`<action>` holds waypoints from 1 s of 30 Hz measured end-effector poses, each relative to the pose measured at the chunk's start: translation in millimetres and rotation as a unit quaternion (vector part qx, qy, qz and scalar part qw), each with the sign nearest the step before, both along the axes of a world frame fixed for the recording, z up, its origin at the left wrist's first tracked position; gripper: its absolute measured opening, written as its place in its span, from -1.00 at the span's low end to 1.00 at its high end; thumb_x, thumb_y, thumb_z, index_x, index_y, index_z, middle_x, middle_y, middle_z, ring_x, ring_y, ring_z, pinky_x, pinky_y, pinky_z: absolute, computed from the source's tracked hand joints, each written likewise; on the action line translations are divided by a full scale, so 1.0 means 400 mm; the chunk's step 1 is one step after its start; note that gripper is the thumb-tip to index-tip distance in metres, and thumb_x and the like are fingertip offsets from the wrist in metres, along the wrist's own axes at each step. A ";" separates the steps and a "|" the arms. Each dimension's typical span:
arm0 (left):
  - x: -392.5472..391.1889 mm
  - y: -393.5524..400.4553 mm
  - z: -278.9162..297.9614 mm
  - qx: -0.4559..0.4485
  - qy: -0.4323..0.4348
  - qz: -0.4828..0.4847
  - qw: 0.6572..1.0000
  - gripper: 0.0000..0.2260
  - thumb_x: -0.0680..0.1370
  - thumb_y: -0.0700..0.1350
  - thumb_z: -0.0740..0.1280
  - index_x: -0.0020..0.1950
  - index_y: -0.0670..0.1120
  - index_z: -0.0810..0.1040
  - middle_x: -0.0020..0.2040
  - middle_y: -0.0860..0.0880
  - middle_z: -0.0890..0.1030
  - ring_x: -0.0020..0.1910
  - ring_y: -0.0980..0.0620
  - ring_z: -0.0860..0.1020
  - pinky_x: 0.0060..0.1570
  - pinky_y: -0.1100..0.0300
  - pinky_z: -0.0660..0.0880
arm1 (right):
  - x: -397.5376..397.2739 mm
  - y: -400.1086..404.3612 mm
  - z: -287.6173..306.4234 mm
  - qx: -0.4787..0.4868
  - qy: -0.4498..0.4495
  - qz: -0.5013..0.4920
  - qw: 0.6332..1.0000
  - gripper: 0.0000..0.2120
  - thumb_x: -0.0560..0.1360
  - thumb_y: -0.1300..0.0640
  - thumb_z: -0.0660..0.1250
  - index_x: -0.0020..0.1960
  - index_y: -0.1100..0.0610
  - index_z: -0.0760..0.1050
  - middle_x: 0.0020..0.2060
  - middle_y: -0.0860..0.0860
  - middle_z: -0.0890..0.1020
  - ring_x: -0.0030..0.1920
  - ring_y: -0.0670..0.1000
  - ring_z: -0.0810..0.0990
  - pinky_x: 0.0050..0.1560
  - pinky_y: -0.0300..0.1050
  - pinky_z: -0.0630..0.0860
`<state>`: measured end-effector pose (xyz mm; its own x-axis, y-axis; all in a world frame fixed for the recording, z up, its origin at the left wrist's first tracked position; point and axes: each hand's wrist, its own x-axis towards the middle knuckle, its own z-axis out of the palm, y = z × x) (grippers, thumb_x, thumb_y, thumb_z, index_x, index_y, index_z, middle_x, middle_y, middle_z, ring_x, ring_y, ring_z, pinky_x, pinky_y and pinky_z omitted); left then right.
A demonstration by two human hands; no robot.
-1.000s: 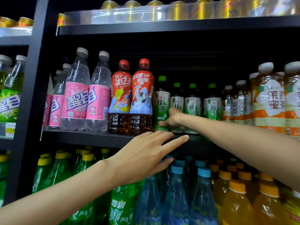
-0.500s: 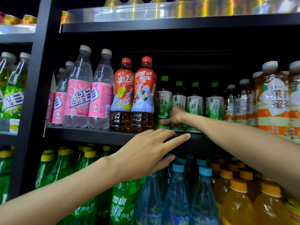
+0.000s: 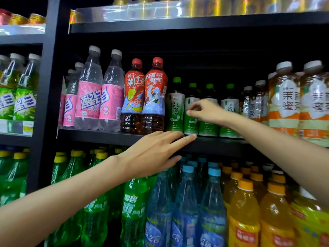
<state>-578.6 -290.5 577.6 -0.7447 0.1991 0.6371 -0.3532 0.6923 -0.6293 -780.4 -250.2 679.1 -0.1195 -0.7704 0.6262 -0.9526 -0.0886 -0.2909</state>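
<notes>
Since the green tea bottles stand in a tight front row, the one being faced is best turned by its label with light pressure, so that it pivots in place and does not knock the leftmost green tea bottle (image 3: pixel 175 111) at its 9 o'clock. The second green tea bottle (image 3: pixel 190 126) stands upright at the front of the shelf (image 3: pixel 222 146). The right hand (image 3: pixel 206 111) hangs before its label, fingers curled, their tips against the label at the hand's 9 o'clock; whether they pinch it or merely touch cannot be told. At 7 o'clock from it the left hand (image 3: pixel 154 154) lies flat, fingers straight and together, resting on the shelf's front edge and holding nothing.
</notes>
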 end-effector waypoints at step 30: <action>1.068 0.350 -0.649 0.168 0.124 0.562 0.800 -0.55 0.51 0.01 0.11 0.22 -0.24 0.54 0.17 -0.24 0.58 0.14 -0.18 0.58 0.20 -0.06 0.44 | 0.928 0.058 -0.811 -0.044 0.136 0.391 0.909 -0.53 0.61 0.01 0.12 0.47 0.16 0.23 0.45 0.03 0.29 0.47 -0.01 0.18 0.44 -0.23 -0.03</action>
